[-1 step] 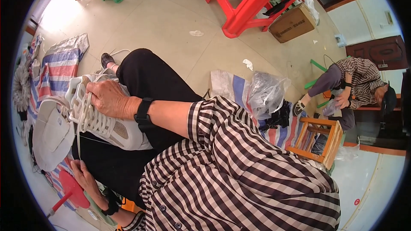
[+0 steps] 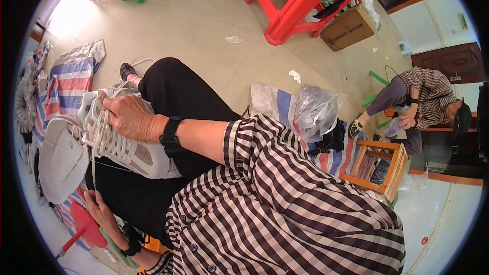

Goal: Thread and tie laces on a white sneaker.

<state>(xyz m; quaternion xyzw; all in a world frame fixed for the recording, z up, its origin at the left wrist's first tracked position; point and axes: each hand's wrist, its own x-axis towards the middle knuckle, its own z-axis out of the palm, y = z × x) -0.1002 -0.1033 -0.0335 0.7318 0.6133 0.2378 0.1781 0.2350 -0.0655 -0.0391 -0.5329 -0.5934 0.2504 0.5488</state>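
A white and beige lace-up sneaker [image 2: 155, 160] lies across my lap, over black trousers. Fingers of my right hand [image 2: 131, 117] are closed on its pale shoelaces [image 2: 104, 135] near the top of the lacing. One lace strand runs down from the shoe to my left hand [image 2: 102, 211], which pinches its end below. Left of the lacing is a broad, rounded off-white piece [image 2: 61, 163] with a small label; whether it belongs to the same shoe I cannot tell. More of a similar pale shoe [image 2: 125, 90] shows behind my right hand.
A striped woven sack [image 2: 74, 79] lies at the left, near a red paddle-shaped thing [image 2: 89, 224]. Ahead stand a red plastic stool [image 2: 300, 2] and a cardboard box [image 2: 349, 26]. Right are a clear plastic bag [image 2: 318, 109], a wooden stool [image 2: 392, 173] and a seated person [image 2: 428, 91].
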